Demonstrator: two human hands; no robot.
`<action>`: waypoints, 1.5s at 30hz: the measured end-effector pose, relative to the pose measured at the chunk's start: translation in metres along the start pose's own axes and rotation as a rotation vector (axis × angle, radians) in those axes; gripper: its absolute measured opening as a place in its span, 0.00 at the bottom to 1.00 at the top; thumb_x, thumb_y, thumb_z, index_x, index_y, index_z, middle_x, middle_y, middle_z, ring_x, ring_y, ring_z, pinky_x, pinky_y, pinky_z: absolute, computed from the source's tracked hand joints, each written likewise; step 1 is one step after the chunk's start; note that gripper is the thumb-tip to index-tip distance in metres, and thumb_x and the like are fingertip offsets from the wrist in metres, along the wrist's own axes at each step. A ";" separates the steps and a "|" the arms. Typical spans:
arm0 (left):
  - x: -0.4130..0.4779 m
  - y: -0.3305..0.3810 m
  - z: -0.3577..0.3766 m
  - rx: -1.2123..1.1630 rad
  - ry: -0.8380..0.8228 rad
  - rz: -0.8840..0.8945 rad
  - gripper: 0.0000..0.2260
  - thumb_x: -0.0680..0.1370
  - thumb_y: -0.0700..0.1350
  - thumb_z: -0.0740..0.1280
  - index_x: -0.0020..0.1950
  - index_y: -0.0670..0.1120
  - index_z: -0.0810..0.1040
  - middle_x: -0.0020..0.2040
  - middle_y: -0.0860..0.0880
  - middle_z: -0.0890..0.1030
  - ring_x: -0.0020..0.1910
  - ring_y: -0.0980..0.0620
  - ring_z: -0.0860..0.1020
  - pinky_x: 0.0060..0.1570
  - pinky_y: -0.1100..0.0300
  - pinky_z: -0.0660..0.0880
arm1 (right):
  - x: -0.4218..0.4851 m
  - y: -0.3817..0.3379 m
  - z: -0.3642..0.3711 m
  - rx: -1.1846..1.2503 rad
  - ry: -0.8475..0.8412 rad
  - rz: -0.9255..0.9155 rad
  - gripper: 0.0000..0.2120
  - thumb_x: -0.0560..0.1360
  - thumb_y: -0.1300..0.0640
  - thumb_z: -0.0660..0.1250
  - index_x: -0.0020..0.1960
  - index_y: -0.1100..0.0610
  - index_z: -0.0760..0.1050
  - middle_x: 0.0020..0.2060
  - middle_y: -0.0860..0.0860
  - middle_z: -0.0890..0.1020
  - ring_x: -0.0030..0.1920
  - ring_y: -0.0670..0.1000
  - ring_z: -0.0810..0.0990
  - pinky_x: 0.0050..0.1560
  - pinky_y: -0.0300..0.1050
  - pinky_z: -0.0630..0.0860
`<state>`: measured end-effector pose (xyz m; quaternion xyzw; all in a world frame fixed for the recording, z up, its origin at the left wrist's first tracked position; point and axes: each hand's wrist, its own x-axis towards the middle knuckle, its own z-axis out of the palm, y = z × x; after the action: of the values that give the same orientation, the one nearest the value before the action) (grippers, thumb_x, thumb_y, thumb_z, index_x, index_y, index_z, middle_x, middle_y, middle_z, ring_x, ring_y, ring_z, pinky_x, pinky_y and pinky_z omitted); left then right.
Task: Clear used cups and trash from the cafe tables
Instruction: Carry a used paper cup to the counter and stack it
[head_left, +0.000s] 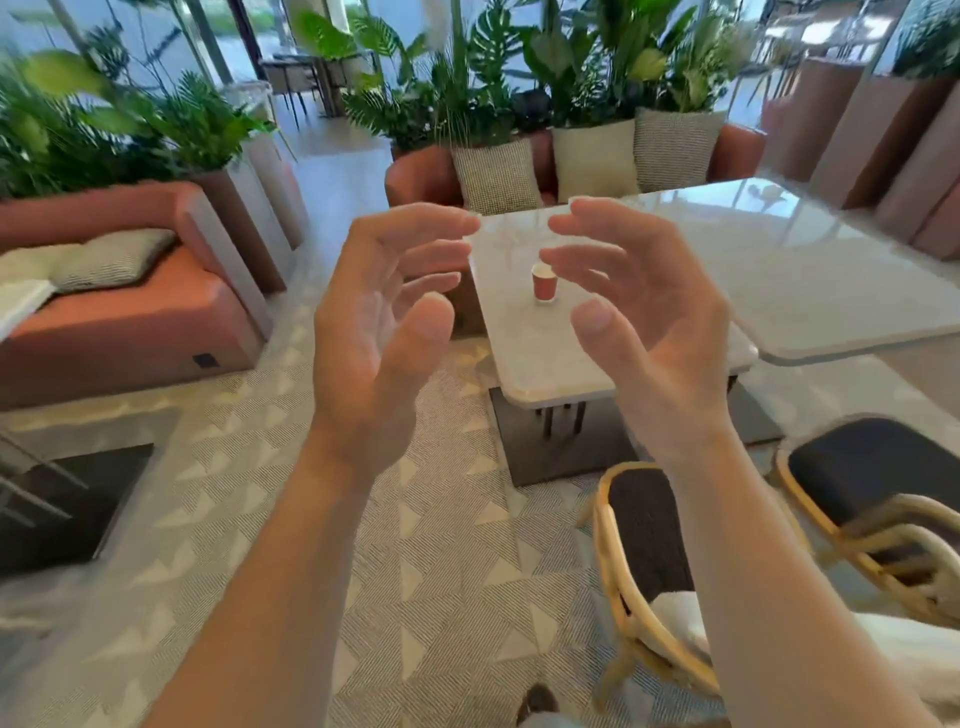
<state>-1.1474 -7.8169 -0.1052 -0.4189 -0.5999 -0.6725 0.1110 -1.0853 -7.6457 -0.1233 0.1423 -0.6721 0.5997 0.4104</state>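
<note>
One red paper cup (544, 283) is all the litter I can pick out from here, and it is not yet collected. It stands upright and lidless toward the middle of the small marble surface (524, 364), with nothing touching it. The person is well short of it. The left hand (382, 332) and the right hand (644, 322) are both raised in front of the chest, palms turned toward each other, fingers loosely curved and spread, and neither grasps anything. From this angle the cup shows in the gap between them, but it sits far beyond them.

By my reckoning the job is at its start, or between pickups. No cup is in hand, no bag or tray for the rubbish shows, and the walk over to that surface has yet to be made. The larger marble surface (831, 270), to the right and overlapping the small one, shows only reflections on the part I can see; its far end runs out of view, so I cannot say what may wait there.

As for what holds what, the cup's inside looks pale at the rim, but it is too small and distant to tell whether any drink is left in it. It is safest to treat it as possibly holding liquid and carry it upright. The tall planter boxes (841, 119) along the right hold leafy green plants (467, 78). Two rattan chairs (639, 545) stand near the person's right arm.
</note>
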 end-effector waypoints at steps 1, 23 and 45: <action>0.019 -0.012 -0.002 0.000 0.005 0.014 0.27 0.78 0.69 0.64 0.64 0.49 0.73 0.64 0.42 0.78 0.64 0.40 0.79 0.63 0.44 0.75 | 0.020 0.013 0.000 0.004 -0.007 -0.014 0.33 0.77 0.38 0.70 0.70 0.62 0.70 0.63 0.59 0.80 0.61 0.61 0.83 0.66 0.57 0.78; 0.282 -0.358 -0.041 -0.174 -0.056 -0.071 0.29 0.80 0.67 0.63 0.65 0.43 0.72 0.65 0.37 0.78 0.64 0.39 0.79 0.63 0.44 0.76 | 0.265 0.322 0.021 -0.228 0.029 0.154 0.36 0.75 0.36 0.71 0.70 0.61 0.71 0.63 0.59 0.80 0.62 0.57 0.83 0.66 0.54 0.78; 0.310 -0.692 0.072 -0.153 -0.323 -0.577 0.19 0.79 0.54 0.62 0.65 0.45 0.74 0.65 0.44 0.80 0.64 0.46 0.80 0.64 0.49 0.77 | 0.220 0.659 -0.100 -0.436 0.211 0.702 0.48 0.63 0.49 0.85 0.76 0.58 0.66 0.72 0.51 0.75 0.74 0.48 0.73 0.76 0.50 0.69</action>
<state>-1.7609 -7.4658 -0.3880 -0.3402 -0.6514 -0.6442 -0.2120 -1.6344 -7.3286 -0.4247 -0.2473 -0.7452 0.5582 0.2682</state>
